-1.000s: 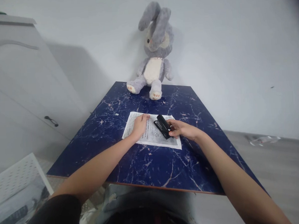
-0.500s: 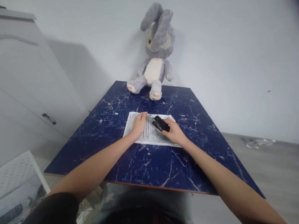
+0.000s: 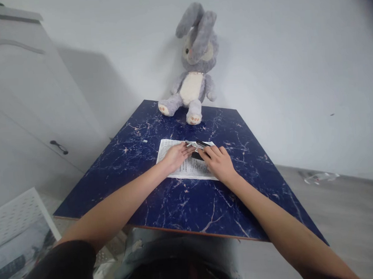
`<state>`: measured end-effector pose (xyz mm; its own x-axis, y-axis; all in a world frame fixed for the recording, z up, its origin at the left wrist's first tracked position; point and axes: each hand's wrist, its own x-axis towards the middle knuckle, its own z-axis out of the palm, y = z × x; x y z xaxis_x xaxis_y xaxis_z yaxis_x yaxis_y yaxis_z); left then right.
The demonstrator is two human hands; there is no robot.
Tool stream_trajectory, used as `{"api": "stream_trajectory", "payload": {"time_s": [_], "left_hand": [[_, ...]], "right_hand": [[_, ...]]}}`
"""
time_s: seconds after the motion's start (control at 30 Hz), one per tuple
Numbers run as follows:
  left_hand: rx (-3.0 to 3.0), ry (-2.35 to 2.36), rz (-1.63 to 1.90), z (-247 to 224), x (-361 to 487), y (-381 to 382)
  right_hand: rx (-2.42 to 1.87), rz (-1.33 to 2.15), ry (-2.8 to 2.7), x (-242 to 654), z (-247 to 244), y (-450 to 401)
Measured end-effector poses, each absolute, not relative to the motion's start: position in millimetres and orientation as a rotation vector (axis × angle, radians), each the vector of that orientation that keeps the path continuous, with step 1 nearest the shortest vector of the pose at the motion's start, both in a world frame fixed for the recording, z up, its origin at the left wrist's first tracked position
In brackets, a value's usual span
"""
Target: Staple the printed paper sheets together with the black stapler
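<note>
A black stapler (image 3: 197, 156) is over the printed paper (image 3: 188, 170), its top and lower parts spread apart with silver metal showing between them. My right hand (image 3: 219, 162) has its fingers wrapped over the stapler's right part. From the left, my left hand (image 3: 176, 156) reaches to the stapler's front end, palm partly up, with its fingers apart and the fingertips at the metal part. Whether those fingertips touch it is too small to tell. Both hands are above the paper, which lies flat on the blue marbled table (image 3: 183, 206).
A grey plush rabbit (image 3: 192, 87) sits at the table's back against the wall. One small pale piece (image 3: 145, 141) lies left of the paper. A white cabinet (image 3: 30, 93) stands at the left, and a clear plastic item (image 3: 321, 177) is on the floor at right.
The stapler has swung open and turned in my right hand, which now covers more of it. My left hand has turned, and its fingers have moved right toward the stapler.
</note>
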<state>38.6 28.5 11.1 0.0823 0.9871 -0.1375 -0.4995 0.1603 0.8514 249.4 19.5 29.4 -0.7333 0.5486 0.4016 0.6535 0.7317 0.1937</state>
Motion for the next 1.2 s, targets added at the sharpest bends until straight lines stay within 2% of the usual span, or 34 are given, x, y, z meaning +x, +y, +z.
{"api": "stream_trajectory", "payload": {"time_s": [0.1,0.23,0.4,0.5,0.63,0.93,1.13,1.2], "left_hand": [[0.716,0.775,1.304,8.4,39.0,26.6],[0.739,0.863,1.311,1.0,39.2,25.0],[0.94,1.012,1.58,0.9,35.3,26.8],[1.135,1.055,1.706,8.1,34.4,25.8],[1.398,1.093,1.732,16.7,37.8,18.1],[1.71,1.021,1.544,20.8,44.0,1.2],[1.794,0.963,1.404,21.0,48.7,-8.6],[1.833,0.952,1.381,21.2,49.9,-11.2]], "right_hand": [[-0.939,-0.523,-2.611,251.3,28.4,21.4],[-0.942,-0.391,-2.546,251.9,24.5,23.5],[-1.102,0.223,-2.171,255.6,24.3,32.8],[-1.123,0.613,-2.135,260.1,29.8,37.9],[-0.986,0.85,-2.275,264.2,36.5,39.2],[-0.812,0.798,-2.465,273.9,40.9,41.2],[-0.77,0.427,-2.184,270.5,48.5,30.9],[-0.692,0.399,-2.141,266.0,50.5,25.2]]}}
